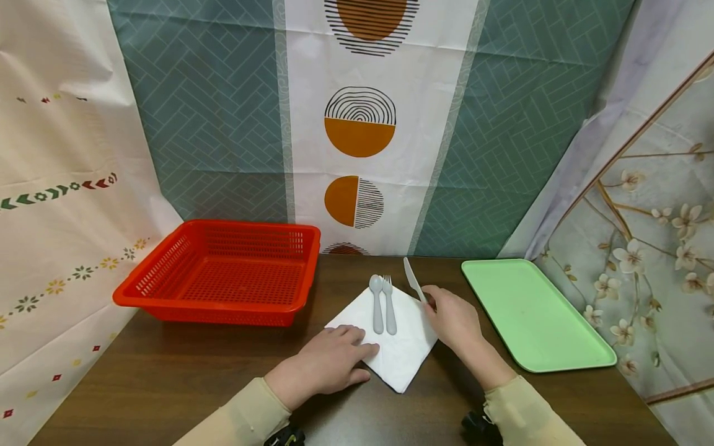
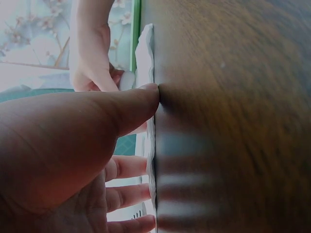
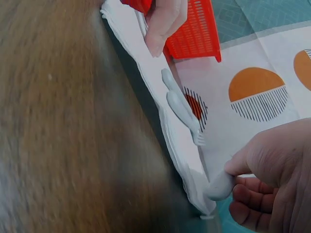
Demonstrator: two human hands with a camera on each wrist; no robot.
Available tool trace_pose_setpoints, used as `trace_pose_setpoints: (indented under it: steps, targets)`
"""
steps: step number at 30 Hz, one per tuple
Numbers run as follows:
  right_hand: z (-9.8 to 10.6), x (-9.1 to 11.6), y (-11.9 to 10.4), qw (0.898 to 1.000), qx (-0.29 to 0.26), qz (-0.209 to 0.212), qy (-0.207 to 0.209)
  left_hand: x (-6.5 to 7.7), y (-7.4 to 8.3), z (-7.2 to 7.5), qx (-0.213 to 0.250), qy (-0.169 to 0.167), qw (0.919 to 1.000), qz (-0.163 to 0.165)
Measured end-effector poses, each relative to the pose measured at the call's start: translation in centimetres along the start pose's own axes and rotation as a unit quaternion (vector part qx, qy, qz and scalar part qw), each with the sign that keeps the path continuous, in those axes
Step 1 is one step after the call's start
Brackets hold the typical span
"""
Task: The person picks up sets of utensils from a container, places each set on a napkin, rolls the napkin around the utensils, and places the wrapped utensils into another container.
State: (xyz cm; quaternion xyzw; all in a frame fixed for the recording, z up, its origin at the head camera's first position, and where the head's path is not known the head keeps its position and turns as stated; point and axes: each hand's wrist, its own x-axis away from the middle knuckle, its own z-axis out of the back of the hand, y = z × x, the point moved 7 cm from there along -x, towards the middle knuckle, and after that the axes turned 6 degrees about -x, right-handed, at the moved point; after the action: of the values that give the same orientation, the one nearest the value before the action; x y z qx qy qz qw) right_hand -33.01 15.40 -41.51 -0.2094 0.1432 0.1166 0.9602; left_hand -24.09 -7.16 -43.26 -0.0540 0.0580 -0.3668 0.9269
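Note:
A white napkin lies diagonally on the brown table. On it, side by side, rest a light grey spoon and a matching fork, handles toward me. My right hand pinches a grey knife by its handle at the napkin's right corner, blade pointing away; the handle end shows between thumb and fingers in the right wrist view. With fingers spread, my left hand rests on the napkin's left edge; its fingertips press the napkin in the left wrist view.
A red plastic basket stands at the back left of the table. To the right lies a light green tray. Patterned cloths hang behind and at both sides.

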Motion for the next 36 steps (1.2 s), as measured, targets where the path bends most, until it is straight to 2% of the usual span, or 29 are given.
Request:
trace_pose_setpoints:
  steps: [11,36]
  targets:
    - [-1.1,-0.2,-0.6,0.999,-0.011,-0.025,-0.022,0.1,0.0,0.3,0.005,0.007,1.0,-0.002]
    - [-2.7,-0.6,-1.1,0.994,-0.064,-0.055,-0.071,0.0,0.0,0.2,0.008,-0.006,1.0,0.0]
